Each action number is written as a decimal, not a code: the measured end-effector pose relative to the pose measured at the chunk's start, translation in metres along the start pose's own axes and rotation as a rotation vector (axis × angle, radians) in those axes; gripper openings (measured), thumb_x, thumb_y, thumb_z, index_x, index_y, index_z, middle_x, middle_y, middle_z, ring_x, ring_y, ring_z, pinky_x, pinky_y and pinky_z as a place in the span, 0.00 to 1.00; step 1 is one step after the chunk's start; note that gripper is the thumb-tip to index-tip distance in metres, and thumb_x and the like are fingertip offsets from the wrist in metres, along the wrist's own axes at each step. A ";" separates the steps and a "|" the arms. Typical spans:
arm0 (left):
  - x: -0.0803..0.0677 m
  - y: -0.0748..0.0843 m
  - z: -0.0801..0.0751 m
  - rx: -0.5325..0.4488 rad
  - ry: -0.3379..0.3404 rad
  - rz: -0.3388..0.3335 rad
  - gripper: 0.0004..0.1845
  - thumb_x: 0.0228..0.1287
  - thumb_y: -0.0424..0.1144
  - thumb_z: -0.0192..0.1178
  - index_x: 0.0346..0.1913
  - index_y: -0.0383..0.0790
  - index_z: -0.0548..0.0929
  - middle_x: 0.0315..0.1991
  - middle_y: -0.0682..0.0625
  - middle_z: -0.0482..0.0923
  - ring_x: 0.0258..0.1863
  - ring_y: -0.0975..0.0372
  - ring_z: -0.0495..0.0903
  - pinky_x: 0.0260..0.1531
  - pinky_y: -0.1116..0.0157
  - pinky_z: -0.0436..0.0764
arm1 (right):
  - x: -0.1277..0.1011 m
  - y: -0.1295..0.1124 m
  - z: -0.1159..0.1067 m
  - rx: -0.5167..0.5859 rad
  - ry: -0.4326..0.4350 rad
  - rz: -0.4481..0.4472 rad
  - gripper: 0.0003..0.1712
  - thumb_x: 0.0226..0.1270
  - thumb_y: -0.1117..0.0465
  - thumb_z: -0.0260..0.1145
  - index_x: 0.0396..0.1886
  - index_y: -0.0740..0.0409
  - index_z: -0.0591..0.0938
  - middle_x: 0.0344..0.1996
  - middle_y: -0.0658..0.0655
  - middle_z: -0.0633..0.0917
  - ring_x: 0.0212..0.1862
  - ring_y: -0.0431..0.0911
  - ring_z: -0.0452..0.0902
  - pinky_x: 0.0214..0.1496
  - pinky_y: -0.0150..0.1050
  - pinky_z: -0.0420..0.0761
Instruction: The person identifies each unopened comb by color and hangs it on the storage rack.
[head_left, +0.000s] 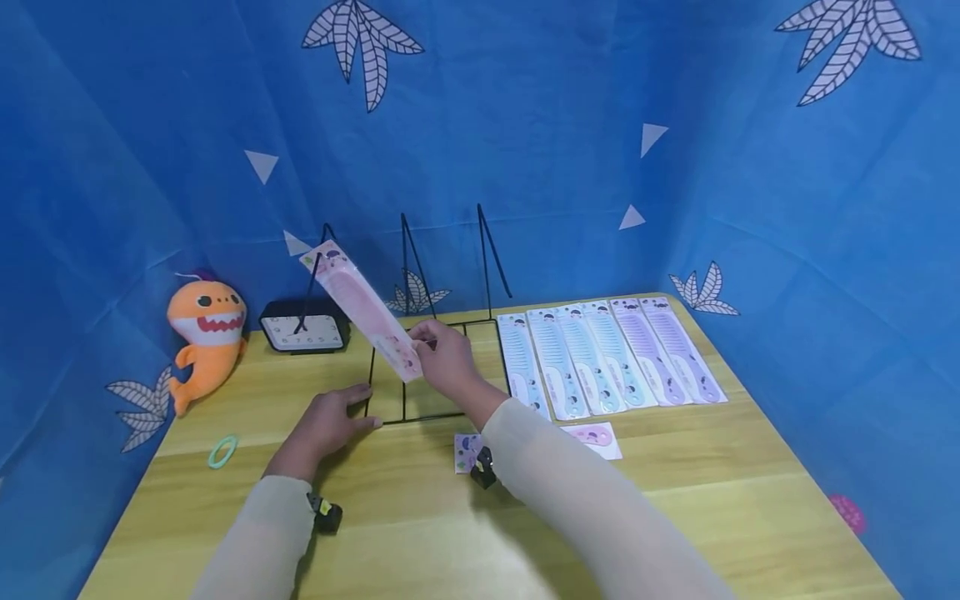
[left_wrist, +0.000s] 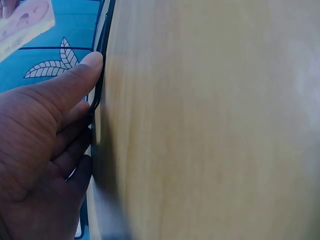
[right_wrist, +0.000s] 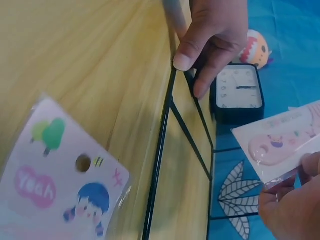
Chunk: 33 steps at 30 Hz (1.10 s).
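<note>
Where the right hand (head_left: 450,358) is inspected, its grip is found clamped on the lower end of a packaged pink comb (head_left: 363,312), pinched at the edge. The comb is held in the air over the wire rack (head_left: 427,417); from the grip it is directed up and to the left, its long axis tilted. At its upper end the comb is crossed by the leftmost hook (head_left: 309,292); whether the hole is threaded cannot be told. That meeting of upper end and hook is judged the governing relation, the right hand being the nearer. By the left hand (head_left: 324,427), thumb and forefinger apart, the rack is touched at its near left corner. Behind the hook a clock (head_left: 315,332) is noted; farther left, an orange toy (head_left: 206,342). To the right, six packaged combs (head_left: 600,358) are laid in a row on the bench (head_left: 390,517).
</note>
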<state>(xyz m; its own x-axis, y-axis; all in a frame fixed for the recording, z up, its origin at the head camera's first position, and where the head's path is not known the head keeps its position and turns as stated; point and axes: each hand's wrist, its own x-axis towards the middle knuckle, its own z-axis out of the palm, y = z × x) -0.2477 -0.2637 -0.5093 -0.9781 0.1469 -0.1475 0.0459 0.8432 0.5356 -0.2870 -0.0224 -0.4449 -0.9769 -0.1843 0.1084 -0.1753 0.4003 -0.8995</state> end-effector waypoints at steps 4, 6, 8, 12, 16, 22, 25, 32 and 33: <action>-0.004 -0.003 0.002 -0.013 -0.002 -0.004 0.36 0.74 0.50 0.73 0.79 0.41 0.76 0.82 0.41 0.69 0.83 0.38 0.64 0.82 0.36 0.65 | 0.004 0.000 0.010 0.032 0.001 0.055 0.07 0.86 0.60 0.63 0.51 0.46 0.86 0.50 0.50 0.89 0.50 0.46 0.88 0.43 0.39 0.90; -0.005 -0.004 0.003 -0.016 0.003 -0.002 0.36 0.74 0.49 0.73 0.79 0.41 0.76 0.82 0.41 0.69 0.83 0.38 0.64 0.82 0.37 0.65 | 0.006 0.001 0.013 0.025 -0.017 0.064 0.06 0.86 0.59 0.64 0.51 0.46 0.86 0.49 0.49 0.89 0.50 0.44 0.88 0.42 0.38 0.90; -0.006 -0.004 0.003 -0.017 0.010 -0.001 0.35 0.74 0.48 0.73 0.78 0.41 0.77 0.82 0.40 0.70 0.82 0.38 0.65 0.82 0.37 0.66 | 0.007 0.002 0.016 0.016 -0.039 0.061 0.05 0.86 0.59 0.64 0.51 0.47 0.86 0.47 0.49 0.89 0.49 0.43 0.88 0.41 0.37 0.89; -0.005 -0.003 0.003 -0.010 0.007 0.002 0.36 0.74 0.49 0.73 0.79 0.42 0.76 0.82 0.41 0.69 0.82 0.38 0.65 0.82 0.36 0.66 | 0.009 0.002 0.020 -0.027 -0.067 0.025 0.05 0.86 0.58 0.64 0.52 0.48 0.86 0.46 0.49 0.89 0.46 0.42 0.87 0.39 0.36 0.87; -0.004 -0.002 0.003 -0.022 -0.003 -0.018 0.37 0.74 0.50 0.73 0.80 0.43 0.75 0.83 0.43 0.68 0.84 0.40 0.63 0.83 0.37 0.64 | 0.012 0.003 0.023 -0.064 -0.069 0.000 0.06 0.87 0.58 0.63 0.52 0.48 0.85 0.45 0.49 0.90 0.44 0.41 0.87 0.38 0.36 0.87; -0.003 0.000 0.002 -0.016 0.000 -0.019 0.37 0.74 0.50 0.73 0.80 0.42 0.75 0.83 0.43 0.68 0.84 0.40 0.63 0.83 0.37 0.64 | 0.020 0.006 0.025 -0.122 -0.044 -0.023 0.07 0.87 0.58 0.63 0.53 0.49 0.86 0.45 0.50 0.90 0.41 0.41 0.85 0.34 0.35 0.84; -0.001 0.000 0.001 -0.016 0.003 -0.008 0.37 0.74 0.50 0.73 0.80 0.42 0.75 0.83 0.43 0.69 0.83 0.40 0.64 0.83 0.38 0.65 | 0.024 0.006 0.024 -0.124 -0.037 -0.020 0.07 0.87 0.57 0.63 0.52 0.49 0.86 0.45 0.50 0.91 0.41 0.41 0.85 0.34 0.35 0.84; -0.002 -0.003 -0.003 -0.021 -0.009 0.004 0.38 0.74 0.50 0.73 0.80 0.41 0.74 0.83 0.43 0.68 0.84 0.40 0.63 0.83 0.38 0.66 | 0.027 0.007 0.023 -0.139 -0.060 -0.011 0.07 0.87 0.55 0.63 0.51 0.49 0.86 0.44 0.50 0.90 0.40 0.41 0.83 0.38 0.36 0.84; -0.002 -0.004 -0.003 -0.020 -0.007 0.003 0.38 0.74 0.50 0.73 0.80 0.41 0.74 0.83 0.43 0.68 0.84 0.40 0.63 0.83 0.38 0.66 | 0.026 0.007 0.023 -0.141 -0.063 -0.010 0.06 0.87 0.55 0.63 0.50 0.49 0.86 0.44 0.49 0.90 0.40 0.41 0.83 0.39 0.37 0.85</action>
<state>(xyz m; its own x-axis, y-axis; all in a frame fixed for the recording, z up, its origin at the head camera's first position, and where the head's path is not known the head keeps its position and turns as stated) -0.2467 -0.2686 -0.5085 -0.9765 0.1529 -0.1520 0.0444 0.8325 0.5522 -0.3109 -0.0456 -0.4581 -0.9662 -0.2429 0.0863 -0.2046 0.5190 -0.8299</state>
